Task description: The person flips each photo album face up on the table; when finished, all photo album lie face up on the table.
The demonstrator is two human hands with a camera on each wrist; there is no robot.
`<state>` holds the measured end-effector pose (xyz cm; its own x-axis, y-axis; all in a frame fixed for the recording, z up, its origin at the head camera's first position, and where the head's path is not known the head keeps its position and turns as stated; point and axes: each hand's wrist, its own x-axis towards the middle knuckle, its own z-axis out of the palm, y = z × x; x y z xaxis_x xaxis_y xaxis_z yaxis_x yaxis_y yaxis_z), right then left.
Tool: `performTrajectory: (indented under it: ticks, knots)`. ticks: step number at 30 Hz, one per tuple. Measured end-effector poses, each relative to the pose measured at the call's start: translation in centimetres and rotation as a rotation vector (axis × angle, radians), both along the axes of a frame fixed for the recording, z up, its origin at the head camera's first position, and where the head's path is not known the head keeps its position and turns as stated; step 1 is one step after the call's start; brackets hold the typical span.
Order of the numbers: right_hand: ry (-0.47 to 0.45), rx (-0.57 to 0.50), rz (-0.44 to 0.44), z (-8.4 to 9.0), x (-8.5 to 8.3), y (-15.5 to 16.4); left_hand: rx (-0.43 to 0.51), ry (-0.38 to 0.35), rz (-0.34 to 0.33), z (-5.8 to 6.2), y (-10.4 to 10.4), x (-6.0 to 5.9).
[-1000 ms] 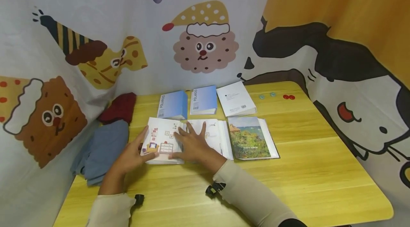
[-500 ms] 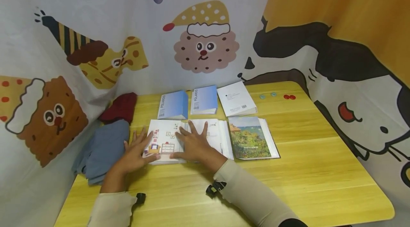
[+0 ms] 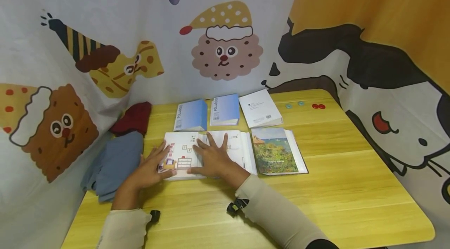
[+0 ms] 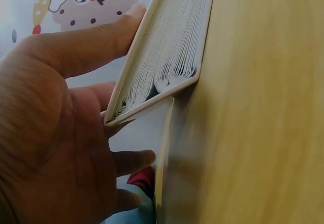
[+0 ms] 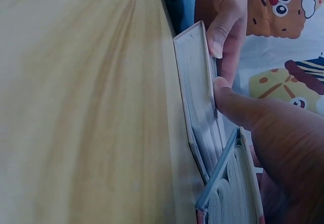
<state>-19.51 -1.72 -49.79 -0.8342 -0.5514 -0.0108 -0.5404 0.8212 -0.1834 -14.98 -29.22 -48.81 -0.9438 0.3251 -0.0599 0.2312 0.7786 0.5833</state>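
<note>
A thick white photo album [image 3: 179, 139] with drawn furniture on its cover lies at the front left of the table. My left hand [image 3: 149, 169] is at its left side, thumb on the cover and fingers spread past the spine edge; the left wrist view shows the album's page ends [image 4: 177, 42]. Over the seam with a similar white album [image 3: 240, 145] rests my right hand [image 3: 216, 159], fingers fanned out and thumb on the left album's cover. It partly hides both. To the right lies a landscape-covered album [image 3: 274, 149], near the middle one.
Behind stand two blue Polaroid albums [image 3: 191, 114] and a white album [image 3: 261, 108] in a row. Folded grey-blue cloth [image 3: 119, 163] and a dark red cloth [image 3: 135, 118] lie left. Pale blue buttons [image 3: 288, 106] and red buttons [image 3: 318, 106] sit at the back right.
The left album has shifted slightly toward the front and now lies straighter beside the middle one. My left fingers spread away from its edge, then came back closer. The right hand stays in place.
</note>
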Motion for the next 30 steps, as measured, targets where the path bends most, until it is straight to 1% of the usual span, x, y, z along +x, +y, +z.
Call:
performTrajectory:
  ticks: [4,11,14,17,21,25,29,30]
  knots:
    - [-0.008,0.008,0.006,0.0,-0.1,0.0,0.010,-0.023,0.011,0.2,0.2,0.1]
    - [-0.008,0.011,0.017,-0.1,-0.3,0.3,0.005,-0.024,0.022,0.3,0.4,0.0]
    - [-0.016,-0.004,0.014,0.1,-0.3,0.6,-0.024,-0.009,0.023,0.5,0.9,0.0]
    - [-0.025,-0.022,0.003,0.4,-0.4,1.1,-0.085,0.007,0.022,1.0,1.6,-0.2]
    - [-0.042,-0.061,-0.013,0.9,-0.8,2.3,-0.139,-0.017,0.007,1.9,3.1,-0.8]
    - [-0.047,-0.121,-0.031,1.4,-1.1,4.1,-0.157,-0.029,-0.019,3.1,5.2,-1.7]
    - [-0.026,-0.202,-0.048,1.6,-1.5,6.2,-0.153,0.014,-0.052,4.2,8.2,-2.8]
    - [-0.012,-0.208,-0.051,1.6,-1.6,6.6,-0.147,0.015,-0.056,4.5,8.9,-3.1]
